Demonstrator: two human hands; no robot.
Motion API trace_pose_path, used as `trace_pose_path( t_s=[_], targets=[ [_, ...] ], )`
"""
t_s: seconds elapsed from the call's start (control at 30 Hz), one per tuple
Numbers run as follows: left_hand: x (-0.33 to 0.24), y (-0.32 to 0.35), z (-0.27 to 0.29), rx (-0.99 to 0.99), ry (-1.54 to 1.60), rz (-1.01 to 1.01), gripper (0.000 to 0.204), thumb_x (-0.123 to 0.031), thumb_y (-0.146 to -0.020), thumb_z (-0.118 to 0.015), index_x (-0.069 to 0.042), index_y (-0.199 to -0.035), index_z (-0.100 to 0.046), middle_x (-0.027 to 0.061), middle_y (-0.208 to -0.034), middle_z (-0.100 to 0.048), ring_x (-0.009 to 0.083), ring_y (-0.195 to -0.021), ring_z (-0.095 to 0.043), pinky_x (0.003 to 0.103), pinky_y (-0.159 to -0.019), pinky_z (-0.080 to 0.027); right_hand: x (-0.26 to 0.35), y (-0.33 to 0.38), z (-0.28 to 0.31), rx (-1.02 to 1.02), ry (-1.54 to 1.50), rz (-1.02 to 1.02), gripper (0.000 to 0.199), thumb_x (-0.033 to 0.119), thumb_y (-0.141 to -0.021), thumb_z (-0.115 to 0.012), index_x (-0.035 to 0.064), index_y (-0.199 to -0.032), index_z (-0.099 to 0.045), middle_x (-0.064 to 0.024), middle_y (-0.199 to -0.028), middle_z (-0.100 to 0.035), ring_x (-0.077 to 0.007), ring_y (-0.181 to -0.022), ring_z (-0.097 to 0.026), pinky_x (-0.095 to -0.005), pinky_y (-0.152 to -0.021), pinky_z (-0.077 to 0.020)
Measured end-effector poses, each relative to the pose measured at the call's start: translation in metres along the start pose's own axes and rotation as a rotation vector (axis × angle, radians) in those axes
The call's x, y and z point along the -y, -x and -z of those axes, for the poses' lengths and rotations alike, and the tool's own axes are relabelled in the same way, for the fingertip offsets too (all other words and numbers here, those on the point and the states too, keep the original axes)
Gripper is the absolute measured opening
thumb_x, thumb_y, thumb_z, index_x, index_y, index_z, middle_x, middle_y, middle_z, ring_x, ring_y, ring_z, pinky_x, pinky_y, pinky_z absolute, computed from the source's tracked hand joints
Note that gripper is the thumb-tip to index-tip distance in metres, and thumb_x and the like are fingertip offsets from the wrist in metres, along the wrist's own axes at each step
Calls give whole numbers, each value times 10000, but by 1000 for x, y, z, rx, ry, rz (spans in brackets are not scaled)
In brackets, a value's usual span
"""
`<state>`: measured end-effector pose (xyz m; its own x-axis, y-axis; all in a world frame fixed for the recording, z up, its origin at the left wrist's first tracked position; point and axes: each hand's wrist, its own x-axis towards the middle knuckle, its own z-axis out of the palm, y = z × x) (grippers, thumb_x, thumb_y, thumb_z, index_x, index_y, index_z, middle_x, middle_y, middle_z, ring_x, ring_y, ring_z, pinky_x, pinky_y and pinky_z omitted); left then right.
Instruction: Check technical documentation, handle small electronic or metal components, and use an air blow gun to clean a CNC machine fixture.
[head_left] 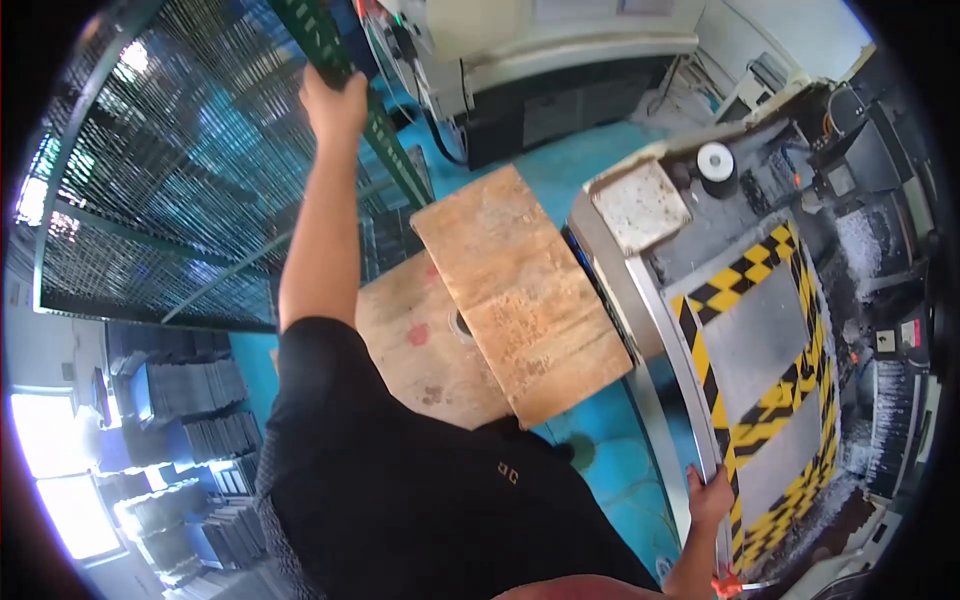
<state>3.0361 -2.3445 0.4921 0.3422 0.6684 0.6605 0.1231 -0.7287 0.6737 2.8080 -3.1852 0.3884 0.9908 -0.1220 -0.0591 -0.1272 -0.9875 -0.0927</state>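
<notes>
My left hand (337, 106) is raised at the upper left, its fingers wrapped round a dark green slotted metal post (383, 140) of a tall rack. My right hand (709, 497) is low on the right. Its fingers close over the long silver metal edge (690, 375) of a machine bed. Beside that edge lies a grey panel (765, 350) bordered with black and yellow striped tape (770, 405). Between my arms, in front of my body, a worn wooden board (520, 295) lies over a wider wooden surface (405, 350).
A green wire mesh panel (190, 150) fills the upper left. Stacks of dark sheets (195, 390) stand on shelves at the lower left. A white-topped block (640, 205) and a round spool (716, 165) sit near the machine. The floor (610, 460) is turquoise; a large machine (570, 80) stands at the back.
</notes>
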Motion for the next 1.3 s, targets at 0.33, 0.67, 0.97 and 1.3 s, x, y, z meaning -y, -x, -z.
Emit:
trace_pose_path(
  t_s=[0.33,0.67,0.97,1.3],
  targets=[
    [-75,27,11,-23,-131,136,690,-211,-768,-666,-80,-1401,-424,253,-1235,-522,449,-1138,-533,488,-998,-433,-3,4,6,25,23,-6,567,496,-696,-805,70,-1019,-617,-179,-794,-682,-414,-752,-660,-494,-660,-505],
    [-78,25,-6,85,-57,55,721,-197,-756,-647,-61,-1423,-408,238,-1283,-509,421,-1178,-525,462,-1017,-437,7,3,10,-21,34,11,529,475,-705,-811,66,-989,-635,-182,-771,-682,-400,-737,-669,-484,-646,-510],
    [-83,24,-32,228,-63,39,834,-200,-769,-633,14,-1493,-280,266,-1367,-444,418,-1231,-496,429,-1049,-421,4,1,9,-52,26,34,532,475,-691,-816,62,-987,-657,-173,-748,-680,-387,-713,-670,-468,-644,-515],
    [-96,77,-39,342,4,-60,837,-178,-790,-642,27,-1506,-260,296,-1456,-398,400,-1356,-406,410,-1118,-358,0,18,17,-37,150,24,602,585,-709,-754,43,-954,-662,-161,-735,-667,-377,-726,-663,-478,-625,-506]
  ],
)
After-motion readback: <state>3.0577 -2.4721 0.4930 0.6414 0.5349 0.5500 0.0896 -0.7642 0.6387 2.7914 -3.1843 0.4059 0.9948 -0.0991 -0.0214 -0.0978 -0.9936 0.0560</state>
